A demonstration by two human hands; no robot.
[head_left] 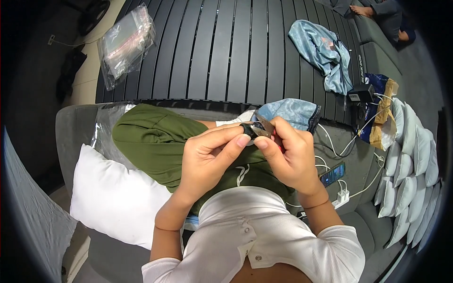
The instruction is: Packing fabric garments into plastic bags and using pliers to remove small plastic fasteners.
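Note:
My hands meet in front of me, above my lap in green trousers [151,137]. My left hand [212,153] pinches a small black piece [247,129] between thumb and fingertips. My right hand [289,158] is closed around a small metal cutting tool [264,127] with a red part showing by the fingers; its tip touches the black piece. A light blue cloth [295,113] lies just behind the hands, on my knee. What the black piece is, I cannot tell.
A black slatted table [226,52] ahead holds a clear plastic bag [125,42] and another blue cloth [323,52]. A white pillow [113,198] lies at my left. At right are a phone [332,173], white cables, a charger [342,195], a blue-and-brown bag [380,115] and stacked white cushions [413,165]. Another person's feet [363,9] are at the top right.

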